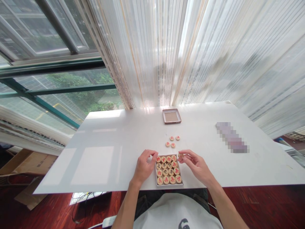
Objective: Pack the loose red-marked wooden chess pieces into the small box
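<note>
A shallow square box [156,178] sits near the front edge of the table, filled with rows of round wooden Chinese chess pieces marked with red or black characters. My left hand [145,166] is closed in a pinch at the box's far left corner, thumb and fingertips against its edge. Between the thumb and fingers of my right hand [195,165] is a Chinese chess piece [180,156], held just outside the box's far right corner; its character is partly hidden. Beyond the box, several loose red-marked chess pieces [173,145] lie face up on the table.
A shallow box lid [172,116] lies hollow side up farther back on the white table [100,159]. A blurred-out oblong item [232,138] is at the right. Striped curtains [162,57] hang along the far edge. Cardboard [35,162] and a power strip [109,221] are below.
</note>
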Tool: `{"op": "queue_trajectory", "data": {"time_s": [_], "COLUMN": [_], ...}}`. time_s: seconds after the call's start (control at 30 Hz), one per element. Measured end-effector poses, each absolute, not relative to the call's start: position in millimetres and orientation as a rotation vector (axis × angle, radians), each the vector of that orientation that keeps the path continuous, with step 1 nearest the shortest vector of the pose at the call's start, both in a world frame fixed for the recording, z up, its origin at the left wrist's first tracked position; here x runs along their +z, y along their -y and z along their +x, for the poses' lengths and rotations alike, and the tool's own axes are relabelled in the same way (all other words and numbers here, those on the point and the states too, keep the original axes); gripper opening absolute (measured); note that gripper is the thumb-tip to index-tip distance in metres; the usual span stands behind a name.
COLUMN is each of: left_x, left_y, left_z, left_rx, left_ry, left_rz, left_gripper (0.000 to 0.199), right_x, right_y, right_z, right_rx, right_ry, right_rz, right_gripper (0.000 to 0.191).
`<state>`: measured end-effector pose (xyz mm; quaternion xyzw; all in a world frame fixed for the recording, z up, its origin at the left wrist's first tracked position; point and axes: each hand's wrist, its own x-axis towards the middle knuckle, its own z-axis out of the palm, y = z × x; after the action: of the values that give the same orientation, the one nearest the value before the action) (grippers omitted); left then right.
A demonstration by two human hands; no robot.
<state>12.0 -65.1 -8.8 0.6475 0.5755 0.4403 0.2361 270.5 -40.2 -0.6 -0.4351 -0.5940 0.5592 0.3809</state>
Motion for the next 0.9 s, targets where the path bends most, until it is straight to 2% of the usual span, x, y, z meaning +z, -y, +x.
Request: {"op": "queue_trajectory", "data": {"time_s": [0.3,0.6,0.9], "left_x": [21.2,23.7,26.2], "left_y": [78.2,82.7,83.5], "left_z": [36.9,42.7,34.0], "left_rx": [1.173,1.145,1.125], "left_ry": [-1.365,-1.310,-1.279], "left_rz": [1.833,1.761,1.727], "left_gripper": [0.014,0.019,0.019], "right_x": [18.6,17.1,15.4], "right_y": [54.4,60.9,60.8], "right_z": [241.6,229.2,218.8], "right_rx": [1.570,1.652,1.662], "right_ry": [1.460,1.382,1.322], "right_rz": [-0.951,-0.980,-0.931], "right_gripper": [0.030,0.039,0.028]}}
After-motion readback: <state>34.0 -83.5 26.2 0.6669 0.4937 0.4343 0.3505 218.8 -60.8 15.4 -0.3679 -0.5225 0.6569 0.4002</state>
